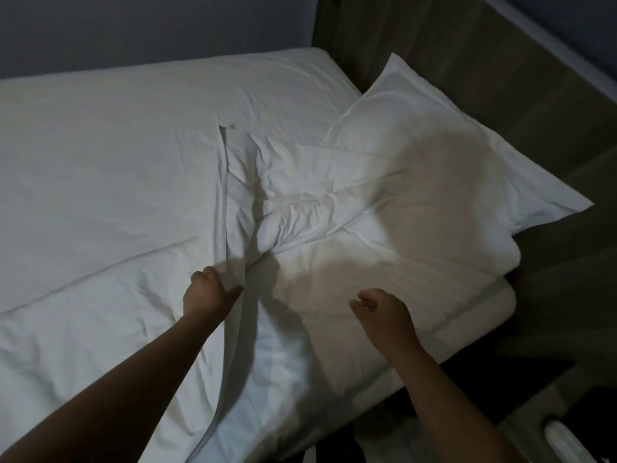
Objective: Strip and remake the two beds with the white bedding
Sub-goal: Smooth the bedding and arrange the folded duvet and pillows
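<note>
A white duvet [100, 195] covers the left part of the bed, its turned-back edge running down the middle. My left hand [208, 292] grips that edge. A rumpled white sheet [293, 208] lies bunched beside it. A white pillow [444, 155] leans at the head of the bed, on the right. My right hand [380, 312] hovers over the sheet near the mattress corner, fingers curled, holding nothing that I can see.
A wooden headboard [500, 78] runs along the right side. A dark wall [150, 25] stands behind the bed. A pale rounded object [564, 439] sits at the bottom right, past the mattress corner [494, 295].
</note>
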`<move>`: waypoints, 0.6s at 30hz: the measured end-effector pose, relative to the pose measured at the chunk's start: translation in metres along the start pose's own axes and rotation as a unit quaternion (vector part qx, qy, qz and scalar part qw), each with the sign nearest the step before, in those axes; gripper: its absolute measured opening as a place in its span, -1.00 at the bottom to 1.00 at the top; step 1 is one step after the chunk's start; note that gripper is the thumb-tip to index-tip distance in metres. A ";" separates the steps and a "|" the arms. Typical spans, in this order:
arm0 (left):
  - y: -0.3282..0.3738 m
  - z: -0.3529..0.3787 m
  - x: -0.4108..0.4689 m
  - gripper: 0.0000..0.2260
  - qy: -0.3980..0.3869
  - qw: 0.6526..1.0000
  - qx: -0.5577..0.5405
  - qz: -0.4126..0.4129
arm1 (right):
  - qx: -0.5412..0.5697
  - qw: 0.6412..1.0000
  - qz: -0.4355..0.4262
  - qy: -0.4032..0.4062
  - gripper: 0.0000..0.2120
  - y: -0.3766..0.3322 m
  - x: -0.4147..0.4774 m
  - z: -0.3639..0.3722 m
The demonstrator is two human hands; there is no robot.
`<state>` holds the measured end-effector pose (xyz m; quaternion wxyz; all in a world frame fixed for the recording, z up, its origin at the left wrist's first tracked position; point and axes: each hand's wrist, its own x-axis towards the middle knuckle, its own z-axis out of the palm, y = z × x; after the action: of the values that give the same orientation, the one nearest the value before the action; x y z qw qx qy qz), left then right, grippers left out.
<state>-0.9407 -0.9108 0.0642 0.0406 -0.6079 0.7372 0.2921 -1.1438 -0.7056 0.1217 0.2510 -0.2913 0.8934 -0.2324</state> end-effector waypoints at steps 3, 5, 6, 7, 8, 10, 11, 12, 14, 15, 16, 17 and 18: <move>-0.001 0.008 0.013 -0.49 0.002 1.000 0.001 -0.031 | -0.009 1.000 -0.004 -0.012 -0.67 0.005 0.004 0.002; 0.001 0.011 0.021 -0.60 0.011 0.999 0.014 -0.040 | -0.013 1.000 -0.005 -0.016 -0.68 0.010 0.006 0.004; 0.002 0.012 0.024 -0.70 0.021 0.999 0.010 -0.044 | -0.013 1.000 -0.004 -0.019 -0.68 0.013 0.007 0.005; 0.002 0.014 0.026 -0.80 0.028 0.998 0.002 -0.048 | -0.013 1.000 -0.001 -0.022 -0.68 0.017 0.008 0.005; 0.003 0.016 0.027 -0.84 0.033 0.998 -0.005 -0.050 | -0.015 1.000 0.002 -0.026 -0.68 0.020 0.008 0.005; 0.002 0.020 0.027 -0.85 0.035 0.998 -0.026 -0.040 | -0.017 0.999 0.005 -0.034 -0.68 0.026 0.008 0.003; 0.002 0.022 0.025 -0.83 0.034 0.998 -0.041 -0.031 | -0.014 0.999 0.006 -0.035 -0.68 0.029 0.008 0.001; 0.003 0.022 0.022 -0.80 0.030 0.998 -0.058 -0.023 | -0.012 0.999 0.007 -0.033 -0.68 0.031 0.009 -0.001; 0.008 0.023 0.013 -0.75 0.023 0.996 -0.083 0.002 | -0.008 1.000 0.009 -0.028 -0.68 0.035 0.010 -0.004; 0.011 0.023 0.007 -0.73 0.018 0.996 -0.089 0.021 | -0.007 1.000 0.010 -0.026 -0.68 0.036 0.011 -0.006; 0.014 0.024 -0.001 -0.73 0.013 0.995 -0.092 0.041 | -0.006 1.000 0.012 -0.024 -0.69 0.038 0.012 -0.008; 0.017 0.026 -0.009 -0.74 0.007 0.994 -0.093 0.059 | -0.004 1.000 0.012 -0.022 -0.69 0.040 0.013 -0.010; 0.019 0.027 -0.017 -0.76 -0.001 0.993 -0.091 0.072 | -0.002 1.000 0.011 -0.021 -0.69 0.041 0.014 -0.013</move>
<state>-0.9620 -0.8811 0.0565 -0.0358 -0.5540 0.7493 0.3610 -1.1774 -0.6812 0.1043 0.2713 -0.2870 0.8914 -0.2224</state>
